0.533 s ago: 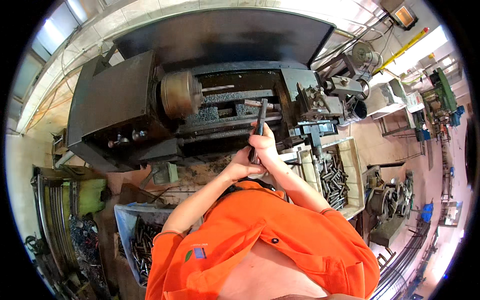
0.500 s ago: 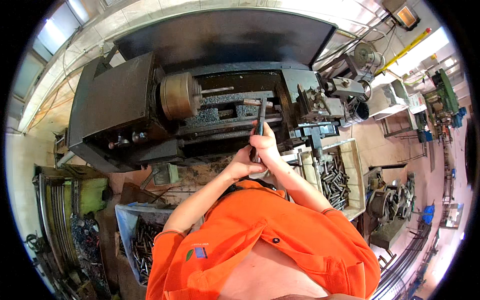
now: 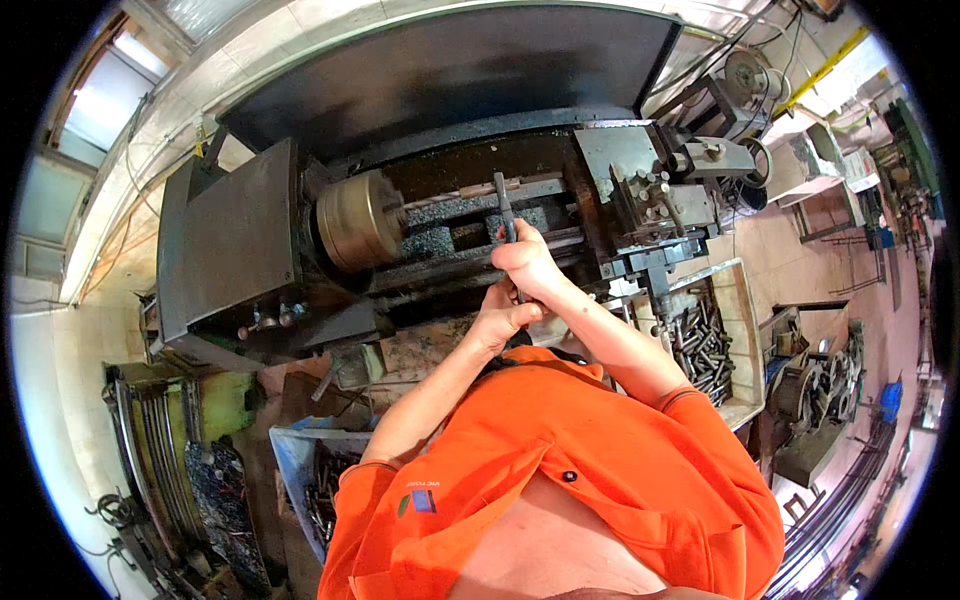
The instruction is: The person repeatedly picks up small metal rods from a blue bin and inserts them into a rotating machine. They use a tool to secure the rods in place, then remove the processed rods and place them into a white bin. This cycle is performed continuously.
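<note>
Both my hands are closed on one long, narrow metal tool [image 3: 503,198], grey at its tip and darker toward the grip; its exact kind I cannot make out. My right hand [image 3: 528,260] wraps the upper part. Lower down and nearer my body, my left hand [image 3: 502,322] closes round the other end, its fingers partly hiding it. The tool's tip reaches over the bed of a lathe [image 3: 450,240], above metal chips. To the left of the tip is the round brass-coloured chuck [image 3: 358,220], apart from my hands.
The lathe's dark headstock [image 3: 230,245] stands left, its carriage and tool post [image 3: 645,195] right. A pale crate [image 3: 742,340] with many short metal rods [image 3: 705,350] sits by my right arm. A blue-lined bin [image 3: 300,470] of metal pieces is at my left. Behind rises a dark splash guard [image 3: 440,75].
The view has shifted, so the lathe sits differently in it. My hands and the tool have moved toward the chuck. The thin rod sticking out of the chuck no longer shows there.
</note>
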{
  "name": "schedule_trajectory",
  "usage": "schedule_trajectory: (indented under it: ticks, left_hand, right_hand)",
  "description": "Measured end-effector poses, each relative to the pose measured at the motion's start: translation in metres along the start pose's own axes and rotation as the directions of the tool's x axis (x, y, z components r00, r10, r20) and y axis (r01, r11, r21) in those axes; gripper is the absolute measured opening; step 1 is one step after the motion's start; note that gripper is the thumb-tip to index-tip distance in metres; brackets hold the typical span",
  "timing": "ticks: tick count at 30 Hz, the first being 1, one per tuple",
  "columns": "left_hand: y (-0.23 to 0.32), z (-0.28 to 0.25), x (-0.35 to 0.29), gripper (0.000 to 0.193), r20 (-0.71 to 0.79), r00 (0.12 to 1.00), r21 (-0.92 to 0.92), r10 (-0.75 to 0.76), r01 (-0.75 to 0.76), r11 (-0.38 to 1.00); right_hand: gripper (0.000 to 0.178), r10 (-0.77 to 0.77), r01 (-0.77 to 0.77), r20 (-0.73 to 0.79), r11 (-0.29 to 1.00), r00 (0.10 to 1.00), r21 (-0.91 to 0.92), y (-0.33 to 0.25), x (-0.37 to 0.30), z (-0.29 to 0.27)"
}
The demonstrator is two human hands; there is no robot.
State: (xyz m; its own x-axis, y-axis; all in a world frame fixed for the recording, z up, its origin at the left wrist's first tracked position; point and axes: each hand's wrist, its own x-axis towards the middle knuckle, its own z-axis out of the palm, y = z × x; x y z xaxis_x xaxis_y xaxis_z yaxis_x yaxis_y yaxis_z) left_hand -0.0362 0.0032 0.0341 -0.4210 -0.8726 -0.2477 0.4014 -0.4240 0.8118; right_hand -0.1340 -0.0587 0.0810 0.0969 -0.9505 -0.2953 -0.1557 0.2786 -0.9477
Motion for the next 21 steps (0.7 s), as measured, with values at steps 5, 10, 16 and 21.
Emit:
schedule_trajectory:
  ticks: [5,10,16,21]
  left_hand:
    - [-0.001,-0.010,-0.011,0.052,-0.072,0.995,-0.008,0.062,-0.063,0.998]
    - [-0.001,-0.033,-0.025,0.033,-0.146,0.983,-0.004,0.112,-0.114,0.993]
    - [0.002,-0.020,-0.011,0.026,-0.018,0.999,-0.050,0.033,-0.034,0.998]
    - [-0.004,-0.046,-0.018,0.023,-0.060,0.993,-0.017,0.104,-0.105,0.994]
  right_hand:
    - [0.028,0.029,-0.027,0.017,0.991,0.999,-0.128,-0.003,0.005,0.021]
    - [0.027,0.052,-0.030,0.140,0.988,0.989,-0.154,-0.016,0.006,0.050]
    - [0.021,0.041,-0.039,0.011,0.993,0.999,-0.110,0.003,0.007,0.030]
    - [0.022,0.045,-0.037,0.076,0.994,0.996,-0.105,-0.013,0.009,0.053]
